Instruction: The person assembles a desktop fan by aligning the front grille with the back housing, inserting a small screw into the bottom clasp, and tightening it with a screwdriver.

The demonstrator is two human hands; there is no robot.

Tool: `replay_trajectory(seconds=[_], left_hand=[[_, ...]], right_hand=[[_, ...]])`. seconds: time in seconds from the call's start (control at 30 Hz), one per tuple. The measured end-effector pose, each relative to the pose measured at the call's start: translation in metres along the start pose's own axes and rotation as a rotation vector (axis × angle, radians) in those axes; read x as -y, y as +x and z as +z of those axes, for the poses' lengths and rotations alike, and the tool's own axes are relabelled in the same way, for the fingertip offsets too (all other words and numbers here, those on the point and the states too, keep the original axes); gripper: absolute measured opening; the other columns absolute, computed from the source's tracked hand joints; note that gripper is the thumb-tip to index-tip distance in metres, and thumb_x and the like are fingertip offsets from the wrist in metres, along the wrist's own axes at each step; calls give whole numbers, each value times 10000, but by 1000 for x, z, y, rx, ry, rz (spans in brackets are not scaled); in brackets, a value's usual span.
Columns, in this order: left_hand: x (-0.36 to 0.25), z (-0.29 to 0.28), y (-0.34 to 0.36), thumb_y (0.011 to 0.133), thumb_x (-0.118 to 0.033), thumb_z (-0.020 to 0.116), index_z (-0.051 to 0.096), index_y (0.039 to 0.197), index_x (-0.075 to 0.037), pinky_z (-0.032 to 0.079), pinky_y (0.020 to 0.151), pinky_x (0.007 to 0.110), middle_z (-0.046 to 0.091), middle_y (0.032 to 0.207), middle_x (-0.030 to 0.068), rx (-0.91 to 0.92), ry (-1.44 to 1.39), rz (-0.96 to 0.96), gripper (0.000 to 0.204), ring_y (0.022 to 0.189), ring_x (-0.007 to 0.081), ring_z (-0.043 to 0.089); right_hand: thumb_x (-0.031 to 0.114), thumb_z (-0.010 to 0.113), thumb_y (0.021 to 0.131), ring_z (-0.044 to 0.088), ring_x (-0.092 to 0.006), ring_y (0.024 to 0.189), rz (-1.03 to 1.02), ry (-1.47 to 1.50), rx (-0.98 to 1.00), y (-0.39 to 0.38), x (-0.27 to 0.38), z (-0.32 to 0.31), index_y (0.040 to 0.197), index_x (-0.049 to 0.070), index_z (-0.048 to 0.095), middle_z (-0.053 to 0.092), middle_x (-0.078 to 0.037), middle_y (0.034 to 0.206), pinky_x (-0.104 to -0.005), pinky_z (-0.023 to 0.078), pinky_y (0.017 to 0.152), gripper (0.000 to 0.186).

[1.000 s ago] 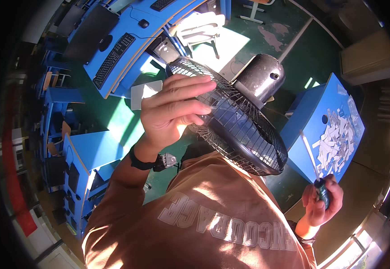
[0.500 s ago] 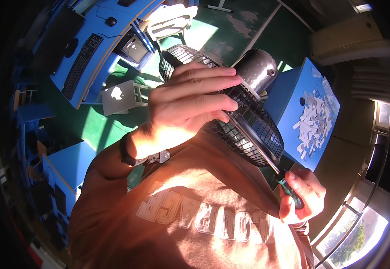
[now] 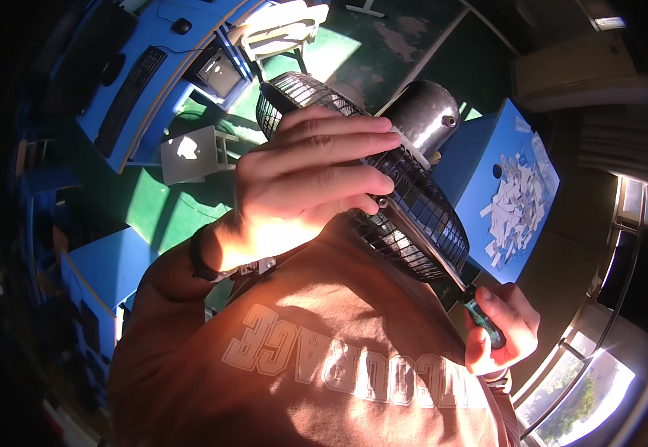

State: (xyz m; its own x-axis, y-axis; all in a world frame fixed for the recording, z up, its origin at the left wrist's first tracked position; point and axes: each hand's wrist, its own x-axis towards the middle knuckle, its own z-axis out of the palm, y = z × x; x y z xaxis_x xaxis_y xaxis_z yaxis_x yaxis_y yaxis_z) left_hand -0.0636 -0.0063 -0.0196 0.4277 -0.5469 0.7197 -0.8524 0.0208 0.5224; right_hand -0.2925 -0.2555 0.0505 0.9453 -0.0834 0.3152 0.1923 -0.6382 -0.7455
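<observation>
A black wire-cage fan (image 3: 417, 246) is held tilted in front of my chest, its dark rounded motor housing (image 3: 424, 118) at the upper right. My left hand (image 3: 313, 167) lies across the cage, fingers closed over its rim band. By those fingertips, a small screw or bolt (image 3: 382, 201) shows on the rim. Lower right, my right hand (image 3: 509, 328) grips the green and black handle of a screwdriver (image 3: 485, 320). The screwdriver's metal shaft points up and left along the rim; I cannot make out exactly where its tip rests.
A blue table (image 3: 514, 257) at the right bears a heap of white paper strips (image 3: 516, 205). Upper left, a blue desk holds a keyboard (image 3: 130, 97) and a mouse (image 3: 181, 27). A pale stool (image 3: 190, 155) and a chair (image 3: 283, 31) stand on the green floor.
The surroundings have shifted slightly in view. The fan's lower edge and my left hand have moved a little to the left; my right hand keeps its grip on the screwdriver.
</observation>
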Motion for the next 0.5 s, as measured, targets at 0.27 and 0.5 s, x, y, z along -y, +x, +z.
replay_trajectory(seconds=[0.27,0.5], left_hand=[[-6,2,-2,706,-103,916,816,983,-72,521,1012,400,795,1256,115,-13,-8,-78,296,1236,282,736],[-9,3,-1,712,-106,919,818,965,-72,520,1019,404,793,1258,120,-21,-8,-83,275,1236,286,736]], right_hand=[[278,818,911,631,-208,593,-78,49,-26,-1,-5,5,1143,-12,819,695,-149,793,-281,484,553,372],[207,802,943,636,-219,608,-219,19,55,1,-14,9,1323,35,750,661,-88,799,-311,522,545,421]])
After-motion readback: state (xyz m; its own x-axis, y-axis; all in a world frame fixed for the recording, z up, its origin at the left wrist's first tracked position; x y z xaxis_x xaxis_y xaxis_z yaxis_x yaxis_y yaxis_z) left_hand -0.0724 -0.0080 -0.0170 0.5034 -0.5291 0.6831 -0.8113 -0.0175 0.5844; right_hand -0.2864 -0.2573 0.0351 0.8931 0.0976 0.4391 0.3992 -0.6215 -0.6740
